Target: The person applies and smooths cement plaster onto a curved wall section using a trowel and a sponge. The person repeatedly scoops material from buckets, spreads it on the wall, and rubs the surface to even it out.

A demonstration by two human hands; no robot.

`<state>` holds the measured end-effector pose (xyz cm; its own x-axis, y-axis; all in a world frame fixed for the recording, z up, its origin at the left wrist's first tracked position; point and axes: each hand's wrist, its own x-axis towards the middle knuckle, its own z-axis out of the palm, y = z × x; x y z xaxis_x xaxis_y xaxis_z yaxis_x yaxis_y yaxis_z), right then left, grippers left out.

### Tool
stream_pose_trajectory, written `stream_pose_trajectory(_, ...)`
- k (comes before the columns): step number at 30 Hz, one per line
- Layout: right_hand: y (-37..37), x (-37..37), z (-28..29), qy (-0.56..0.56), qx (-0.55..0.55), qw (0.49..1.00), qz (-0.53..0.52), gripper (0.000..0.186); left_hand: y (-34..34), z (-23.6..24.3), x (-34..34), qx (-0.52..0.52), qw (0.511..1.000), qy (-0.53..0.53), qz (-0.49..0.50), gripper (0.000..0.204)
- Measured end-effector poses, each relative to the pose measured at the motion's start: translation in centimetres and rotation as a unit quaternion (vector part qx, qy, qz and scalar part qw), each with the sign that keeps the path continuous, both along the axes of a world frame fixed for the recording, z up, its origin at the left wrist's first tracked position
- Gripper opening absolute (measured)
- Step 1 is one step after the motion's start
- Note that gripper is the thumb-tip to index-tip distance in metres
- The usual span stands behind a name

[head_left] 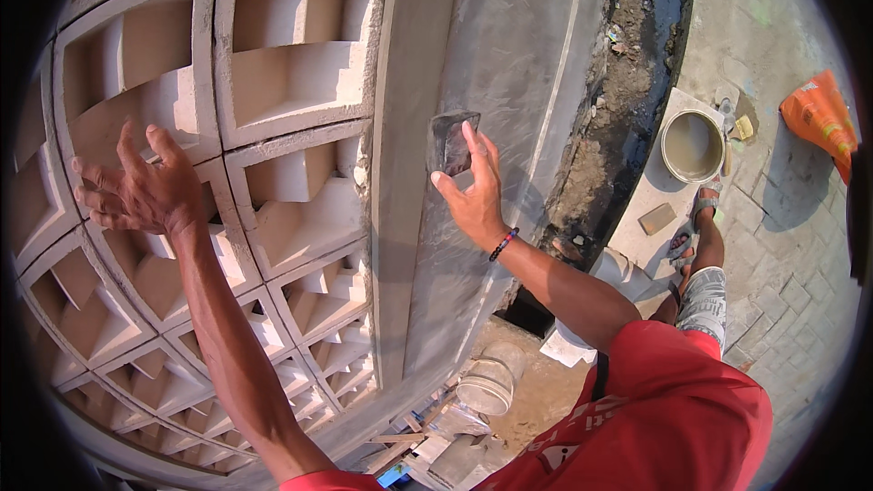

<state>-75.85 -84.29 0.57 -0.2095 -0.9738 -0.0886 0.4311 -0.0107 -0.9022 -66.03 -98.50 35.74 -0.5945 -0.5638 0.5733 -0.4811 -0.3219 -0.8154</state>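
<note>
My right hand (477,195) holds a dark grey, roughly square pad (451,147) between thumb and fingers. The pad lies against the smooth grey cement face (505,45) of the wall; whether it is sponge or something else I cannot tell. To the left, my left hand (145,186) has its fingers spread, with nothing in them. It is at the pale ventilation blocks (296,132), over a joint between them; whether the palm presses on them is not clear.
Along the wall runs a ditch (605,100) with dirt and dark water. Beyond it, a bucket (693,145) of greyish liquid stands near my feet, beside a small flat block (657,218). An orange sack (818,118) lies on the paving. Another bucket (491,377) sits lower down.
</note>
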Motion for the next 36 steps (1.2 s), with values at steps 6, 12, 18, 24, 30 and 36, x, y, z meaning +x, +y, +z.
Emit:
stream_pose_trajectory(6, -11.0, -3.9, -0.1, 0.066, 0.041, 0.996, -0.035, 0.076, -0.6, 0.1, -0.4, -0.002, 0.999, -0.018, 0.029, 0.036)
stream_pose_trajectory(12, 6.0, 6.7, 1.8, -0.01, 0.075, 0.995, 0.07, 0.077, -1.0, -0.3, -0.4, -0.001, 0.999, -0.021, 0.044, 0.037)
stream_pose_trajectory(18, -2.2, -0.8, 0.2, 0.01, 0.003, 1.0, -0.027, 0.075, -0.5, 0.3, 0.8, -0.015, 0.997, -0.047, 0.063, 0.04)
stream_pose_trajectory(24, -6.2, 1.7, 1.8, 0.053, 0.016, 0.998, -0.026, 0.078, -0.9, -0.4, 0.9, -0.004, 0.998, -0.034, 0.054, 0.041)
stream_pose_trajectory(30, 11.4, 7.6, 0.5, 0.003, 0.02, 0.986, 0.163, 0.081, -1.3, 0.2, 0.7, -0.007, 0.997, -0.033, 0.063, 0.042)
stream_pose_trajectory(36, -5.9, -2.5, -0.2, 0.047, 0.017, 0.998, -0.035, 0.078, -1.3, -0.3, 1.2, 0.001, 0.998, -0.016, 0.066, 0.043)
